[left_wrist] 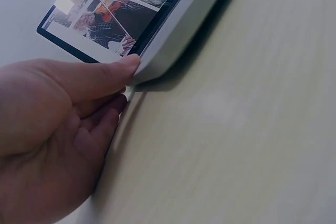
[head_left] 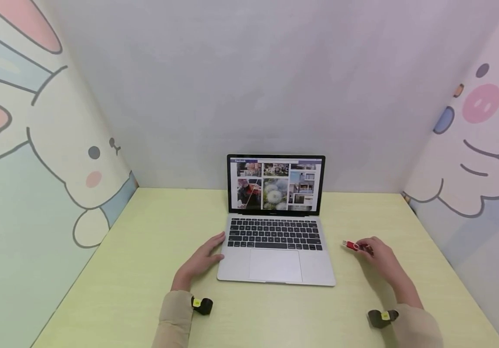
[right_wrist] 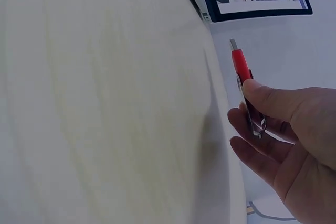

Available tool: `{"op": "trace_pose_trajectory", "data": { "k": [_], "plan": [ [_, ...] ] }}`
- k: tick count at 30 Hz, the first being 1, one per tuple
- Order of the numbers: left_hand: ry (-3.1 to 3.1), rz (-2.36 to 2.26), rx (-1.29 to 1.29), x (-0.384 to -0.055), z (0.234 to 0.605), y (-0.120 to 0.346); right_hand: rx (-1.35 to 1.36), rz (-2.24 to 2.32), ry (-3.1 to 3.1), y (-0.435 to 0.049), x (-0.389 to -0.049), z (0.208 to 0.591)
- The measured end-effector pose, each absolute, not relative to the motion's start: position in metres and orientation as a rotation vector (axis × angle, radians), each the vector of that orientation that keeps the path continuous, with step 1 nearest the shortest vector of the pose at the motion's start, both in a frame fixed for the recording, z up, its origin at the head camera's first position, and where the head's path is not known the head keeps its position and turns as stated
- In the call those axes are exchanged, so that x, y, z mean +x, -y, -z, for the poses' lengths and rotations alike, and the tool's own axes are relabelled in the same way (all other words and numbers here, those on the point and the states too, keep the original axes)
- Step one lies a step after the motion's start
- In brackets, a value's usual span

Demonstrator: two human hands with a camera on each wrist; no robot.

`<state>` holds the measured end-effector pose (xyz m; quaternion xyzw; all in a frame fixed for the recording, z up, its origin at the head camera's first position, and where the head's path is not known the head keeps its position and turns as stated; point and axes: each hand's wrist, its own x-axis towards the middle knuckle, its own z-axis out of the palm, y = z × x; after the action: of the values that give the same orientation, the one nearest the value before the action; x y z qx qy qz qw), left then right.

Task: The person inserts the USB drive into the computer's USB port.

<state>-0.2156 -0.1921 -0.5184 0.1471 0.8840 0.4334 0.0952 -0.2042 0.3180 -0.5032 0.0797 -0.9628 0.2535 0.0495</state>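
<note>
An open silver laptop [head_left: 275, 265] stands on the table, its screen [head_left: 275, 186] lit with a page of photos. My left hand [head_left: 200, 261] rests against the laptop's left side. Its thumb touches the edge of the base in the left wrist view, and the other fingers lie lower beside it, partly hidden. To the right of the laptop, my right hand [head_left: 377, 253] pinches a red USB flash drive [right_wrist: 240, 64] with a metal swivel cover. The drive's metal plug points toward the laptop, apart from it. A port shows on the laptop's side in the right wrist view.
The pale yellow table [head_left: 153, 232] meets a grey wall [head_left: 275, 87] behind the laptop. Side panels with cartoon drawings [head_left: 58, 159] flank the table. Each wrist wears a small black camera, such as the left one [head_left: 205, 306].
</note>
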Motion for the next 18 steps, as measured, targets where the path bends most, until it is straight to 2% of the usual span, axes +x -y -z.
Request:
{"op": "trace_pose_trajectory", "data": {
  "k": [8, 18],
  "plan": [
    [-2.618, -1.288, 0.442, -0.216, 0.519, 0.192, 0.244, -0.815, 2.863, -0.312, -0.215, 0.506],
    [-2.634, -1.294, 0.441, -0.216, 0.521, 0.192, 0.108, -1.052, 2.866, -0.310, -0.224, 0.512]
  ]
}}
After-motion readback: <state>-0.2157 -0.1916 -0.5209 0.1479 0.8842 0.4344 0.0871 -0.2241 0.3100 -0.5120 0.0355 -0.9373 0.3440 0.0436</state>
